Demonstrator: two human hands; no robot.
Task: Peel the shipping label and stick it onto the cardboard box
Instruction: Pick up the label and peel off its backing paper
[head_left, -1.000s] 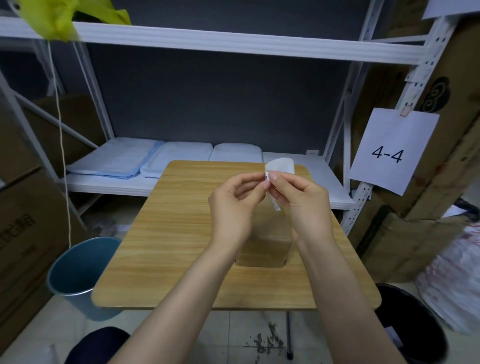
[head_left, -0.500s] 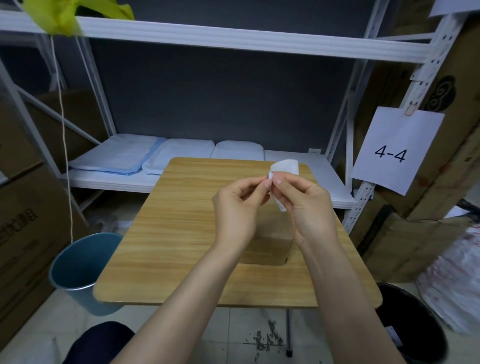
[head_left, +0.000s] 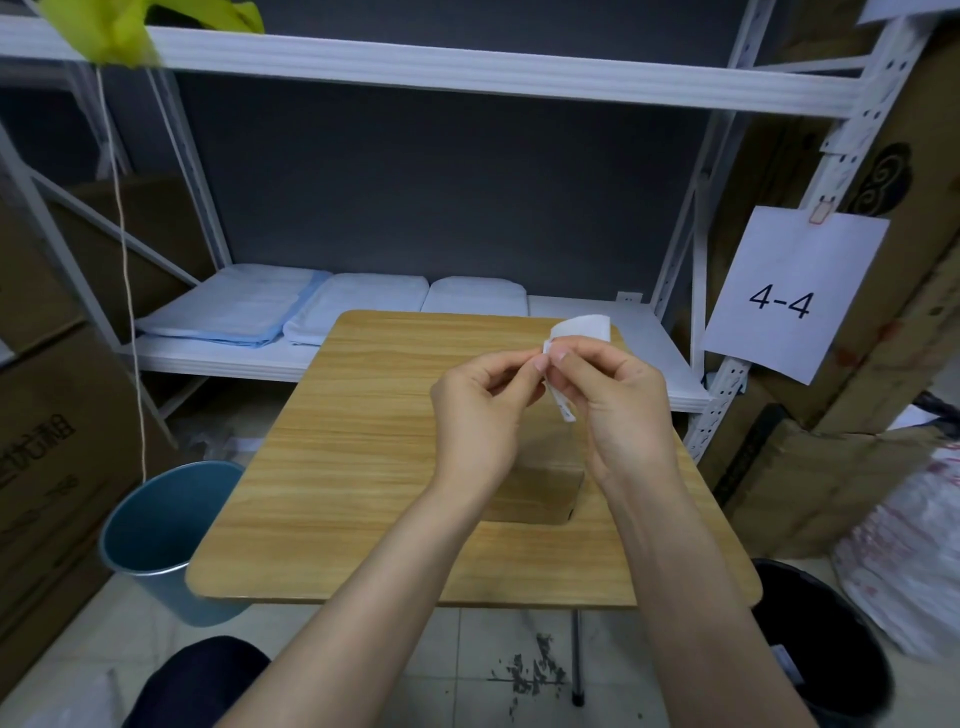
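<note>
Both hands hold a small white shipping label in the air above the wooden table. My right hand pinches the label between thumb and fingers; its upper part curls above my fingertips and a strip hangs below. My left hand pinches the label's left edge with thumb and forefinger, touching my right hand's fingertips. A brown cardboard box stands on the table under my hands, mostly hidden by my wrists.
A blue bin stands left of the table and a black bin at the right. White shelving with folded cloths runs behind. A "4-4" sign hangs at right, and cardboard cartons stand at left.
Both hands stay pinched on the label at almost the same place over the box. The label's curl has shifted slightly.
</note>
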